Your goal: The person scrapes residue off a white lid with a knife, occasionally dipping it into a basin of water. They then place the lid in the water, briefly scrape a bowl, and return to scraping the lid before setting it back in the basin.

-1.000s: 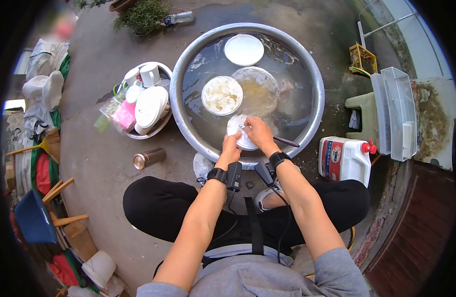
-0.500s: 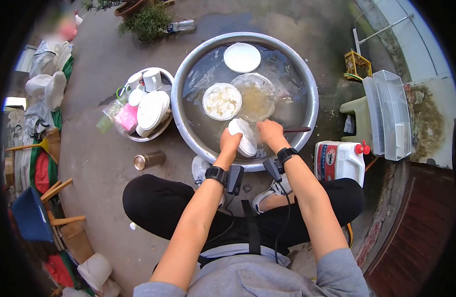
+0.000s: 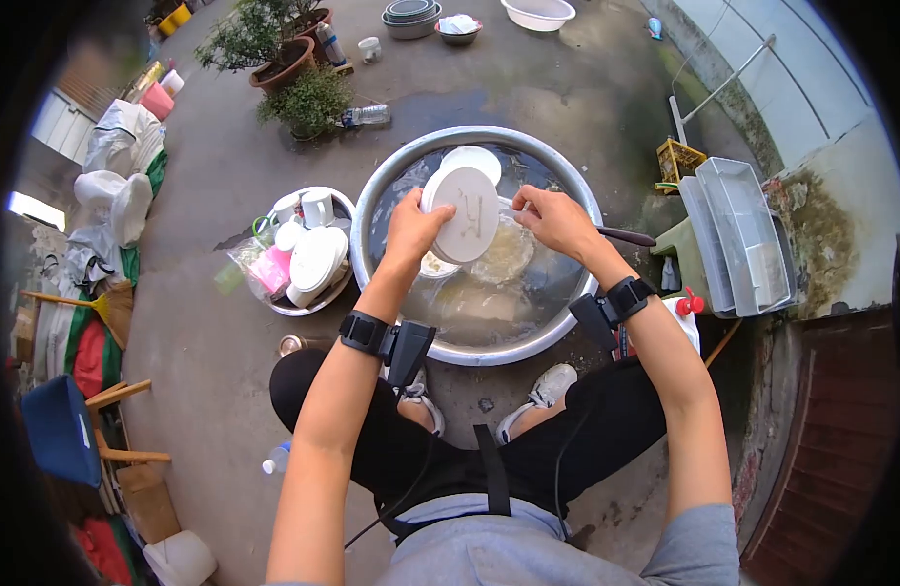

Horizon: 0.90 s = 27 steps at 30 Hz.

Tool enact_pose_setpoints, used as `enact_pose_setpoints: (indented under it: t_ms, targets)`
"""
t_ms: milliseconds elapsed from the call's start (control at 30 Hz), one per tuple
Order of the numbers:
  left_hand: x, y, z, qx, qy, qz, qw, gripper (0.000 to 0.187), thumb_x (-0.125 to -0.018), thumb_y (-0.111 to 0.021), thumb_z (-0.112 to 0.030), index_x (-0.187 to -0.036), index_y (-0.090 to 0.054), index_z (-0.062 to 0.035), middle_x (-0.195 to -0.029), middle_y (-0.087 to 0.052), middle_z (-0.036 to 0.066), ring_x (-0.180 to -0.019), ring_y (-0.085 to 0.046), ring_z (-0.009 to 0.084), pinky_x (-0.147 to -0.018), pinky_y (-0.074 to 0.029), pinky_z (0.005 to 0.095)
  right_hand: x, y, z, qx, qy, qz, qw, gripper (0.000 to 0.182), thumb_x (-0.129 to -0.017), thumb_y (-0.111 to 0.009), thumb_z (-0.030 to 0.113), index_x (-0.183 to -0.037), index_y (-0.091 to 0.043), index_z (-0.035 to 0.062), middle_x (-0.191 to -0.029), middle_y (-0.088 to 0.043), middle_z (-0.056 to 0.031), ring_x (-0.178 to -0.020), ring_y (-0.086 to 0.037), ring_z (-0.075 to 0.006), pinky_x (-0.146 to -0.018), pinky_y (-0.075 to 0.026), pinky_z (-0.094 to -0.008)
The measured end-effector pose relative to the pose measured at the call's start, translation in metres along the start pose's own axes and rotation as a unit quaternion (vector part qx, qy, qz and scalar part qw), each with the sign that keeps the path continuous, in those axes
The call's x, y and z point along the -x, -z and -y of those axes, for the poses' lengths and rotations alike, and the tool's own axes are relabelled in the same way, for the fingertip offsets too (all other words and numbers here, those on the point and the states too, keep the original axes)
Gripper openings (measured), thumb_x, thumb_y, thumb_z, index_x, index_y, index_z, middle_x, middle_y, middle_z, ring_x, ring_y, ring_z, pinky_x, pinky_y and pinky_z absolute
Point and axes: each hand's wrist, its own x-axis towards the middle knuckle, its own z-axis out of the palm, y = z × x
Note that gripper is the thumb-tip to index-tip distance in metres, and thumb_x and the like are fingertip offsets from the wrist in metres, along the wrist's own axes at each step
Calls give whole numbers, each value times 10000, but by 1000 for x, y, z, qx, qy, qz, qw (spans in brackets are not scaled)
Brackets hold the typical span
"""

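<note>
A large metal basin (image 3: 470, 358) of cloudy water stands in front of me. My left hand (image 3: 413, 227) grips a stack of white oval lids or dishes (image 3: 465, 217) by its left edge, raised over the basin, with faint dark marks on the face towards me. To its right, my right hand (image 3: 557, 223) is raised with fingers bent and apart, nothing visible between them. Behind the stack lies another white round piece (image 3: 474, 159). A clear round container (image 3: 504, 256) sits in the water, and a white bowl (image 3: 437, 267) is mostly covered by the stack.
Left of the basin, a smaller bowl (image 3: 308, 311) holds white mugs and dishes. A dark handle (image 3: 628, 236) juts over the basin's right rim. Plastic bins (image 3: 743, 234) and a white jug (image 3: 682, 327) stand right. Potted plants (image 3: 279, 68) and a bottle (image 3: 365, 115) are beyond.
My left hand has lifted the white stack up from the basin's near side and turned its face towards me. My right hand has moved up and right. The view now reaches farther ahead.
</note>
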Motion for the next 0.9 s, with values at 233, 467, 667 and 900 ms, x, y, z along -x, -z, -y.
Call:
enact_pose_setpoints:
  t_ms: [233,467,667,900]
  targets:
    - [9,16,-64,48,7,74,996,383,-825,-696,-168,-1157,-576,-21,-1031,-658,87,-904,-636,152,-773,-508,301,26,15,17,-126,18,-27,991,168,-877,-625,142,-1024,-595,64,-787,-631,-78,-741,-602,-196,-702,-469,-335]
    - [27,14,-72,113,66,115,985,417,-871,-682,-235,-1199,-531,-26,-1046,-640,85,-896,-629,144,-747,-520,286,31,26,28,-187,46,-66,979,166,-882,-634,147,-1016,-601,55,-805,-630,-61,-739,-594,-156,-702,-473,-307]
    - [21,7,-61,51,-14,65,996,453,-868,-650,-160,-1261,-470,-23,-1140,-599,135,-1043,-583,181,-884,-478,306,32,26,32,-213,38,-45,975,176,-883,-630,171,-1018,-589,66,-796,-653,-83,-733,-621,-178,-710,-478,-320]
    - [18,13,-64,-57,-142,166,974,260,-915,-617,-175,-1150,-602,-65,-1071,-606,63,-915,-574,99,-754,-483,233,30,22,39,-255,71,-41,963,172,-890,-631,159,-1006,-562,52,-794,-655,-87,-734,-619,-162,-694,-476,-314]
